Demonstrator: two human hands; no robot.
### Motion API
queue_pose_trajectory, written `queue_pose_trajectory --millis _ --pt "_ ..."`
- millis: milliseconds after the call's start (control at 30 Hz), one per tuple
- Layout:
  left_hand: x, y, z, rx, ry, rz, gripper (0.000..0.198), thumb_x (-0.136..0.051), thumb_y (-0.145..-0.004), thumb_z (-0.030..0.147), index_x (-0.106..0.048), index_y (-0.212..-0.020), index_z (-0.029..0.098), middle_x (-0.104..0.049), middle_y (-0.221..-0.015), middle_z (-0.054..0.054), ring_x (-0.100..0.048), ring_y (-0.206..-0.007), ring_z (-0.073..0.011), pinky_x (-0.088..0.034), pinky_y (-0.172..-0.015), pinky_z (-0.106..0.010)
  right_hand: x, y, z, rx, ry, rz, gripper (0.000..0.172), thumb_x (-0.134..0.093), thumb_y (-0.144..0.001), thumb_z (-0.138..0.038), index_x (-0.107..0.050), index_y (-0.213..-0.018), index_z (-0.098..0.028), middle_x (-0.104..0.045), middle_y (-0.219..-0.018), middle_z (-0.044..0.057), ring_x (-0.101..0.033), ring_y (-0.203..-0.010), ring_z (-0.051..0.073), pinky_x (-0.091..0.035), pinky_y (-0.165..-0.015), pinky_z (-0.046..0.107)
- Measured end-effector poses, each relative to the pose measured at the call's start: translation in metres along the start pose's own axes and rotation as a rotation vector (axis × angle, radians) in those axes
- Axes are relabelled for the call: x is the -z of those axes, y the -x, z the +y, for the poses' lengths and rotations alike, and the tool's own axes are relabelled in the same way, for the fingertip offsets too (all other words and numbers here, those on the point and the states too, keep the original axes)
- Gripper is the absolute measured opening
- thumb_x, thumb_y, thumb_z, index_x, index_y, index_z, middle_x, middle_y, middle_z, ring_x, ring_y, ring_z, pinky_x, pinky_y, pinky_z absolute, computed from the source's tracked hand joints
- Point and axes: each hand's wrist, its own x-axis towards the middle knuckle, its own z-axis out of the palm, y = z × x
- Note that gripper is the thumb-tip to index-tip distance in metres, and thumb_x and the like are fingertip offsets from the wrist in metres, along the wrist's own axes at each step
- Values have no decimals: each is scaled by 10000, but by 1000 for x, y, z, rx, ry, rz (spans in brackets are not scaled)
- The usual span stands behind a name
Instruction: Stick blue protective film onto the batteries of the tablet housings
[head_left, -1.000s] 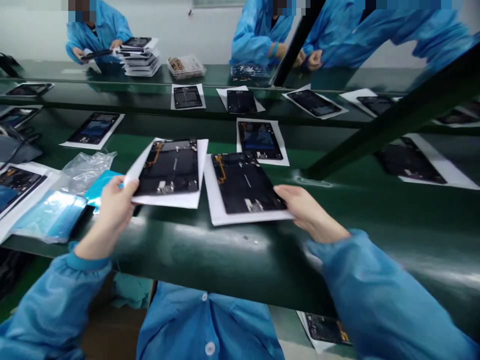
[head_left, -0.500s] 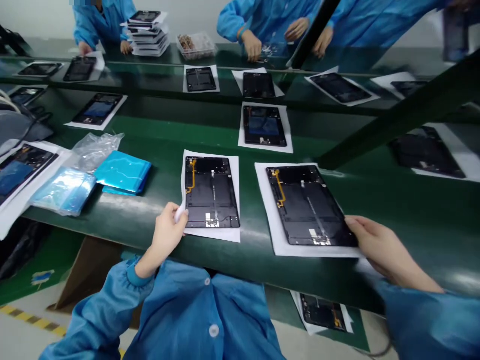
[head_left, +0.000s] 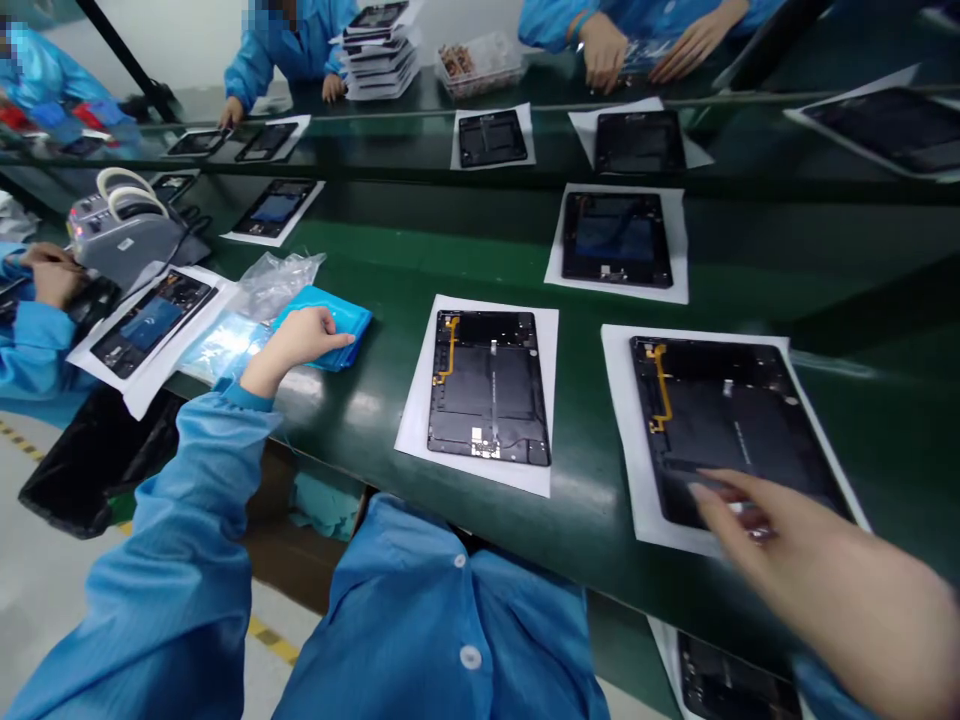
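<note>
My left hand (head_left: pixel 300 345) is over a stack of blue film sheets (head_left: pixel 349 322), its fingers curled and thumb pressed in. Whether it pinches a sheet is hidden. My right hand (head_left: pixel 787 560) is closed above the lower part of the right opened tablet (head_left: pixel 739 400). A small shiny piece shows among its fingers, too blurred to name. That tablet lies on white paper, its inside facing up, with an orange flex cable (head_left: pixel 660 390) at its upper left. A second opened tablet (head_left: pixel 491 385) lies on white paper between my hands.
Clear plastic bags (head_left: pixel 281 280) lie behind the blue stack. Another opened tablet (head_left: pixel 154 325) on paper is at the left, near a grey machine (head_left: pixel 127 235). More tablets (head_left: pixel 619 235) stand on the bench and raised shelf. Co-workers' hands (head_left: pixel 604 50) work across the bench.
My left hand has left the paper under the middle tablet and moved left to the blue stack. My right hand has moved from the right tablet's edge to above it. The view has swung left.
</note>
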Motion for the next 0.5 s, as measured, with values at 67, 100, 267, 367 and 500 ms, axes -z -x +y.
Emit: queue_pose_trajectory --millis 67,100,267,367,500 --pt "-1 -4 -5 -25 25 -39 375 -871 -744 474 -589 -740 228 -630 -679 10 -596 -690 -185 -385 -658 -298 7 6 -35 80 -104 -25 353 -479 -850 -653 -708 -1003 -434 -796 -845 132 -780 -761 413 -555 -571 540" --pt "-1 -4 -7 -37 37 -60 380 -889 -712 468 -596 -740 228 -620 -662 21 -585 -679 -178 -381 -649 -292 9 9 -49 120 -163 -39 330 -487 -859 -643 -714 -979 -436 -807 -859 119 -787 -765 411 -567 -576 545" --pt "5 -1 -14 -88 112 -162 276 -797 -757 456 -664 -767 214 -634 -657 24 -580 -668 -161 -423 -644 -276 10 15 -89 289 -358 -132 332 -512 -916 -626 -773 -987 -434 -855 -1031 41 -818 -824 395 -637 -650 571" --pt "14 0 -15 -103 151 -201 234 -683 -811 436 -667 -744 212 -651 -665 -4 -616 -660 -181 -475 -650 -290 9 13 -105 406 -428 -177 330 -525 -948 -589 -798 -1014 -416 -857 -1025 41 -824 -813 395 -663 -679 582" --pt "29 23 -13 -121 141 -59 242 -593 -852 437 -602 -737 225 -611 -674 -13 -578 -660 -190 -486 -700 -325 4 14 -144 586 -595 -148 253 -566 -993 -484 -799 -1067 -419 -853 -992 36 -837 -860 368 -705 -769 568"
